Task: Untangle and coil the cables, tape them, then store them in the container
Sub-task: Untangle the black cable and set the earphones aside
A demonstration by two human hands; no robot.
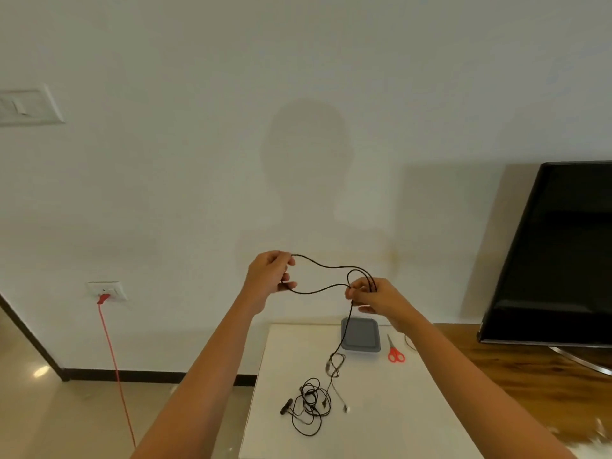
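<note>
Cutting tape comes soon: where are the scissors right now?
Head view: the red-handled scissors lie flat on the white table, toward its far right, just right of the grey container, blades pointing away.

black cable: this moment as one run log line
step: coiling | left hand: holds black cable loop | right hand: pinches loops, tail hanging | table: tangled cables, grey container, red scissors

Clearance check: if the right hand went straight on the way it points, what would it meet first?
Probably the left hand: the right hand points left and slightly up along the black cable both hold. Depth is unclear; if it passes the left hand, the wall comes next.
</note>
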